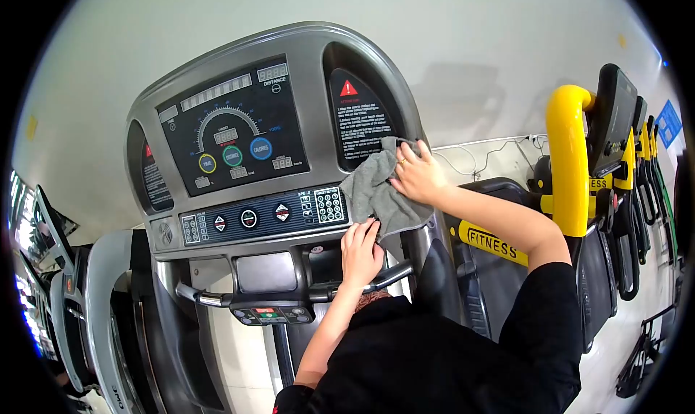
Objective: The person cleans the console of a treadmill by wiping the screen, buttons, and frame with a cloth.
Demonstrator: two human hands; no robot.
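- Black shirt [449, 349]: nearest the camera, across the bottom, sleeves ending above bare forearms.
- Right hand [420, 173]: fingers slightly parted over the upper part of the grey cloth [382, 189], holding it against the console [318, 43].
- Left hand [360, 256]: fingers loosely bent at the cloth's lower edge; I cannot tell whether they pinch it.
- Cloth: rumpled over the console's lower right corner, beside the keypad [330, 205] and partly over the warning panel [360, 117].
- In hand, as I judge it: pressing the cloth onto that corner. Moving it along would call for steady, light pressure and care around the buttons.
- Pockets: a pale, shiny one [266, 272] sits below the buttons, with a dark one [326, 268] to its right, partly behind the left hand. I cannot tell what either contains.
- Handlebar [203, 296]: below the pockets, close to the left forearm.
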